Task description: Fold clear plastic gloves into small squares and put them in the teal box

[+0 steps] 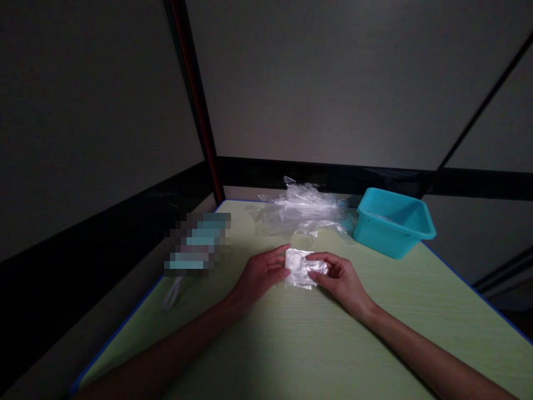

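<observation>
Between my hands, just above or on the table, is a small clear plastic bag (297,269) with a flat white square piece inside it. My left hand (263,272) grips the bag's left edge, thumb at the near corner and fingers along the far corner. My right hand (336,273) pinches the crumpled, shiny right end between thumb and fingers. Glare on the film hides what exactly the white piece is. Beyond my hands lies a loose heap of clear plastic bags (302,214).
A turquoise plastic basin (381,241) stands at the back right, with something clear inside. On the left edge lies a blurred-out item (200,241) with a white strap (171,293). The pale green table (300,344) has a blue edge and meets walls behind and left.
</observation>
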